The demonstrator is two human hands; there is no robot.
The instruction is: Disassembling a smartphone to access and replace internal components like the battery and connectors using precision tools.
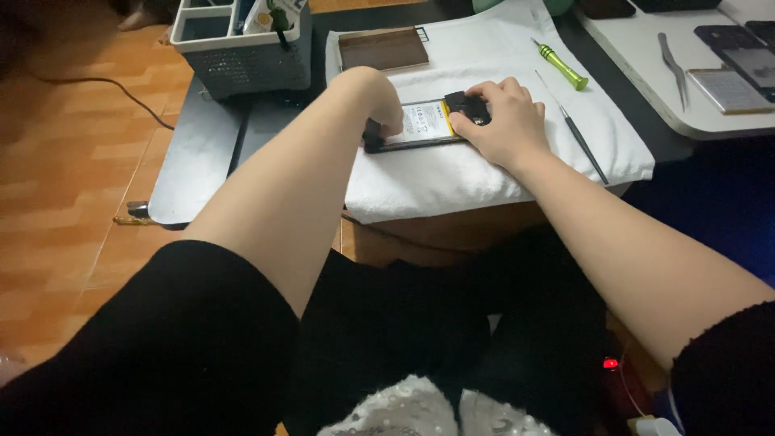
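Both hands [500,117] pressing opened phone [420,125], pale battery exposed

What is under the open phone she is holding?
The open phone lies on a white towel, which covers a low wooden stand. Both hands, left hand and right hand, hide the phone's ends.

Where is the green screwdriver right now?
The green screwdriver lies on the white towel, upper right in the head view, just beyond the right hand.

Dim, slightly soft picture; light falls brightest on the white towel [452,182], corners sink into shadow.
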